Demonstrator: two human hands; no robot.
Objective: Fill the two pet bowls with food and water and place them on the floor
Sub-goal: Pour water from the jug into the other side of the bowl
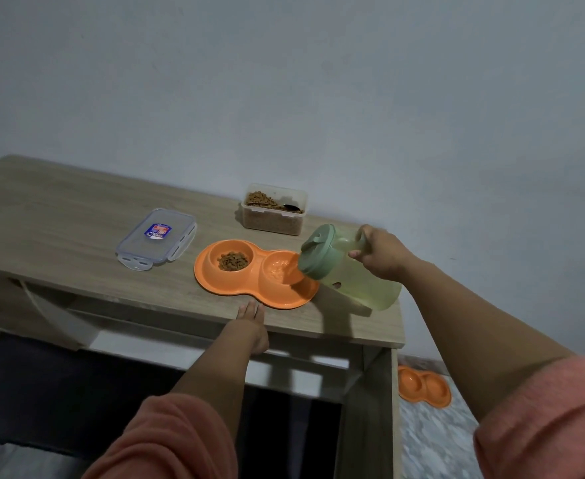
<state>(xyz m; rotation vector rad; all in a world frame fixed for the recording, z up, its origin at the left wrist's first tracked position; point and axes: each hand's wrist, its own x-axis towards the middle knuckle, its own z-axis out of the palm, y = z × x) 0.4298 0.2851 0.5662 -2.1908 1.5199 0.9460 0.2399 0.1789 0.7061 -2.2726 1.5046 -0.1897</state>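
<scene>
Two hands in the head view: right hand (379, 252) grips the tilted green pitcher (349, 267) over the orange double bowl's (249, 288) right cup on the table (59, 209), kibble in the left cup, left hand (251, 323) flat and relaxed at the table edge.

Your right hand (382, 255) grips the tilted green pitcher (346, 267) over the orange double bowl (255, 276) near the table's (59, 216) front edge; your left hand (251, 323) rests flat there.
</scene>
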